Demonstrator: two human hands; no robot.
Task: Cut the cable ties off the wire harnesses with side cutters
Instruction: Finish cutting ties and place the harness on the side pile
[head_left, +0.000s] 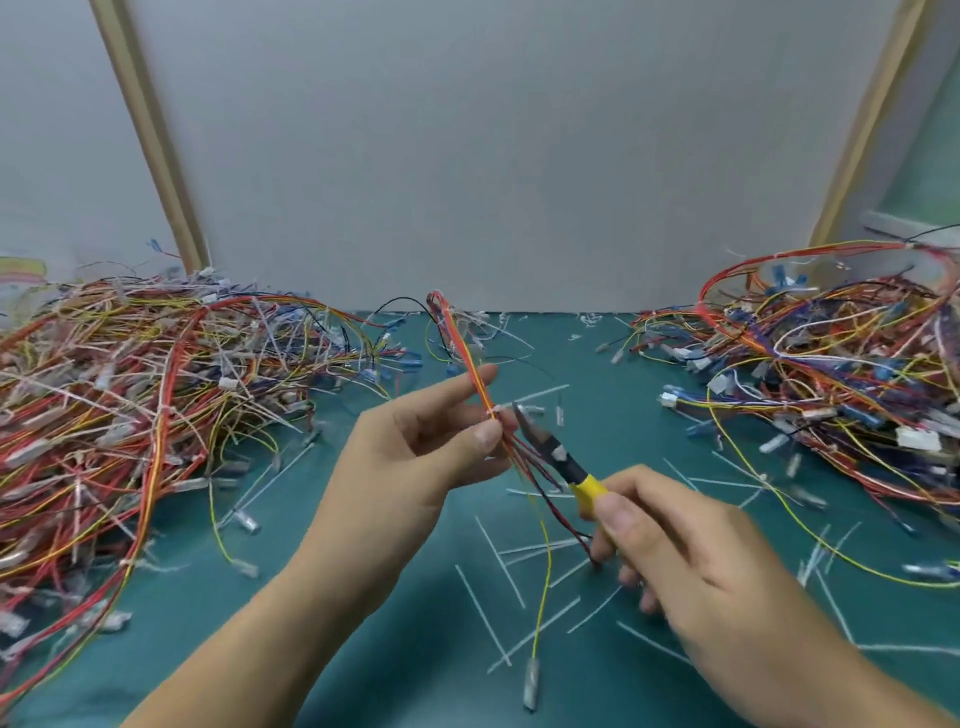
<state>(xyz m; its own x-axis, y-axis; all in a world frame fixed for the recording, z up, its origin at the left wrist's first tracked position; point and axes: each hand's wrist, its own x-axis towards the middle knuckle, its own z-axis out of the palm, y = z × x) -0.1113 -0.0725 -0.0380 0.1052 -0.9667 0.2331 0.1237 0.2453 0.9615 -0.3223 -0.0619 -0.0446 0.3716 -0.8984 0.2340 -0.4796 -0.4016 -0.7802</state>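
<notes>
Pinching one thin wire harness (470, 358) between thumb and fingertips, the left hand (441, 441) holds it up above the middle of the green surface (415, 649). The harness stands nearly upright, with its long axis leaning up and to the left. Its folded red and orange loop points toward the grey wall (493, 156), and its loose ends hang down toward the surface. A single yellow wire (543, 571) trails lowest and ends in a clear sleeve. One white cable tie (496, 412) wraps the bundle just above the left thumb. The right hand (691, 561) grips one pair of side cutters (563, 462) by the yellow handles, fingers curled round them. The tool lies on a diagonal from lower right to upper left. Its dark head and pointed metal jaws aim at the tie, and the tips are just beside it; whether they touch it cannot be told. Two big heaps of tangled harnesses sit on the surface. The left heap (130, 405) is dense and mostly red, orange and yellow with pale tags. The right heap (831, 374) is looser and carries blue and white plastic plugs. Well over a dozen cut strips (491, 551), thin, straight and white, lie scattered on the surface below and between the hands.
</notes>
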